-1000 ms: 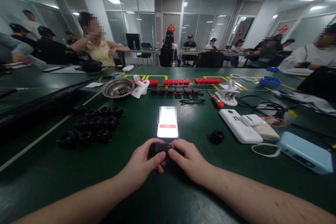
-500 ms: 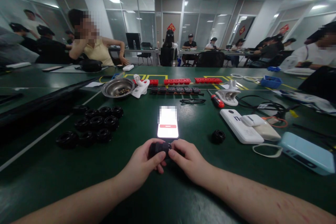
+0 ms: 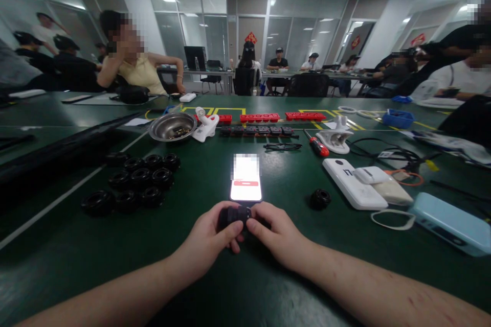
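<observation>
Between my hands is a black cylindrical fitting [image 3: 232, 217], held just above the green table. My left hand [image 3: 220, 227] wraps round its left side, thumb laid along the front. The thumb and fingers of my right hand [image 3: 268, 225] pinch its right end. Directly beyond my hands lies a phone [image 3: 246, 191] with a lit white screen and a red bar. To the left sit several black ring-shaped fittings [image 3: 141, 178] in loose rows. A single black fitting [image 3: 319, 199] lies to the right of my right hand.
Farther back are a steel bowl [image 3: 172, 127] of small brass-coloured parts, red trays [image 3: 260, 118], a black strip of blocks [image 3: 261, 132] and a screwdriver [image 3: 319, 146]. White power banks [image 3: 355, 184], a light blue box [image 3: 452, 222] and cables stand right. Other people sit beyond.
My hands keep almost the same grip on the black fitting. At the far right, a person in dark clothing has come into view. The view has shifted very slightly.
</observation>
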The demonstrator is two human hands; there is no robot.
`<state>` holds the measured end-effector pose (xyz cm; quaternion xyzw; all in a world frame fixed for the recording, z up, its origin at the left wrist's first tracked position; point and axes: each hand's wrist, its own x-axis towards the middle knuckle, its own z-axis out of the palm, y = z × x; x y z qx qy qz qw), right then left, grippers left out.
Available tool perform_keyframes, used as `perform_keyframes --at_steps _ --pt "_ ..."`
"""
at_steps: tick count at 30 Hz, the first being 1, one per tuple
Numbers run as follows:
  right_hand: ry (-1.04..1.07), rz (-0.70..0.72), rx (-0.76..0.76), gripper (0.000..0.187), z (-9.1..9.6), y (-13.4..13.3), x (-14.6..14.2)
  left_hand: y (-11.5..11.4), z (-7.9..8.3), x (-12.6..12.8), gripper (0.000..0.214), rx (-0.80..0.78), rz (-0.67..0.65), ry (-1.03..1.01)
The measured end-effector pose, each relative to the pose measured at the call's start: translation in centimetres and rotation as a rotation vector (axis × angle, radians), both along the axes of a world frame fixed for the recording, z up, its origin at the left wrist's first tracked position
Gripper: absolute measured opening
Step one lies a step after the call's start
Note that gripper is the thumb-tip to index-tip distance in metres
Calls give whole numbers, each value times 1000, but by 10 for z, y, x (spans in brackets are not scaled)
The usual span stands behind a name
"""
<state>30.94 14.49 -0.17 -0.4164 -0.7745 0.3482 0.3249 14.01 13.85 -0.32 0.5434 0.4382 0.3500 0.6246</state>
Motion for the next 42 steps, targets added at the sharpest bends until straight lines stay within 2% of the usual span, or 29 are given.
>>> perform_keyframes --at_steps 4,9,11,18,26,32,39,42 --pt "46 33 -21 15 1 -2 -1 1 1 0 32 11 14 6" --pt "-20 36 60 32 -2 -2 2 -2 3 0 33 9 0 4" --pt "-34 15 57 33 -3 -1 2 -2 3 0 34 6 1 0" --pt "60 18 -7 12 0 -2 -1 2 2 0 31 11 23 15" --pt "-21 -6 47 29 0 -1 0 -2 4 0 33 -10 6 8" --pt "43 -1 -13 11 -2 -2 0 1 1 0 32 0 14 12" --pt "9 27 40 28 -1 -3 2 -2 1 0 31 9 -10 9" --pt "-28 16 35 28 -2 -2 1 -2 2 0 31 5 -23 4"
